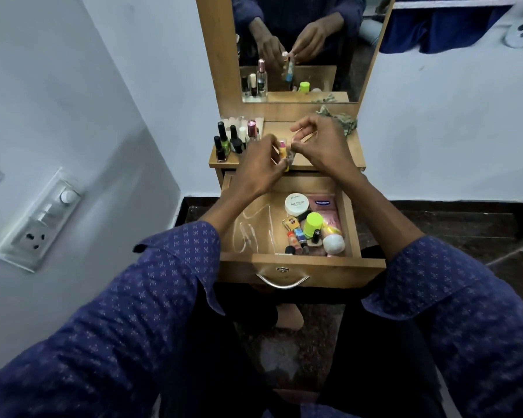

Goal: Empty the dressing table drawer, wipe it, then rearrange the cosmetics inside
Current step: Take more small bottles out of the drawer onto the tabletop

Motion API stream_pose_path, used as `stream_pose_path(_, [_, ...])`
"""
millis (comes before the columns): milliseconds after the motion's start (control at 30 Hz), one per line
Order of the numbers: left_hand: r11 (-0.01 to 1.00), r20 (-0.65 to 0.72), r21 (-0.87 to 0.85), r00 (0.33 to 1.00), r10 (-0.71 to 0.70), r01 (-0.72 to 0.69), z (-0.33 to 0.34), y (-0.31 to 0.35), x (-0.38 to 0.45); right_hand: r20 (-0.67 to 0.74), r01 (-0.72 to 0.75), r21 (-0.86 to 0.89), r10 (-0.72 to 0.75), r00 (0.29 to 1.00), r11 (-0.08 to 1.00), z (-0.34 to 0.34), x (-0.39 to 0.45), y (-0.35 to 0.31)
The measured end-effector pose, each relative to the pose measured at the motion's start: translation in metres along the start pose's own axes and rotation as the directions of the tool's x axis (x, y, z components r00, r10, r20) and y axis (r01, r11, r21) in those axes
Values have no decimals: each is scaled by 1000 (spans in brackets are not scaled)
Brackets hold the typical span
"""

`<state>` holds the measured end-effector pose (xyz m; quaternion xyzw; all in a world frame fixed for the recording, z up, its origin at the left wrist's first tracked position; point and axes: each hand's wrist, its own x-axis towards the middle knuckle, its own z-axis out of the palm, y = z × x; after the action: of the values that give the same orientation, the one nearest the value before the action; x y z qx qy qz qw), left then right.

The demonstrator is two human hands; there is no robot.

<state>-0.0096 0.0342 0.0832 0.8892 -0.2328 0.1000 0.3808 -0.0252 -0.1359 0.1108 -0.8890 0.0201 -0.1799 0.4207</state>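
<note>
The wooden drawer (302,262) stands pulled open below the dressing table top (352,152). Its right half holds several cosmetics: a white nail-polish-remover jar (296,203), a pink Vaseline sachet (325,205), a lime-capped bottle (313,224), a white tube (332,241) and small lip balms (296,236). A clear plastic organiser (254,227) lies in the left half. Above the table top my left hand (261,164) is shut on a small yellow and pink tube (283,152) inside clear packaging. My right hand (320,143) pinches the clear packaging (302,137) beside it.
Several nail polish bottles (231,140) stand in a clear rack at the table's left rear. A patterned cloth (340,120) lies at the right rear, under the mirror (296,46). A wall with a switch panel (40,218) is close on the left. My knees are under the drawer.
</note>
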Motion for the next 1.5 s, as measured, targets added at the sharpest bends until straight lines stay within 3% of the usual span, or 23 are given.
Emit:
stream_pose_path(200, [987, 50, 151, 997, 52, -59, -19, 16, 83, -91, 24, 30, -21, 996, 999, -10, 54, -1])
stream_pose_path(433, [949, 161, 314, 983, -93, 38, -20, -3, 152, -84, 32, -59, -37, 996, 998, 2, 107, 5])
stream_pose_path(700, [900, 145, 429, 977, -156, 80, -5, -40, 179, -17, 76, -137, -79, 997, 988, 36, 135, 26])
stream_pose_path(1133, [884, 186, 459, 962, -197, 92, -10, -31, 180, -23, 102, -171, -107, 994, 980, 40, 133, 31])
stream_pose_path(1333, [868, 85, 490, 986, -143, 84, -17, -16, 172, -6, 173, -291, -183, 983, 941, 27, 122, 23])
stream_pose_path(1500, [884, -28, 465, 998, 64, -44, -14, 1, 143, -59, 194, -341, -227, 972, 920, 15, 98, 12])
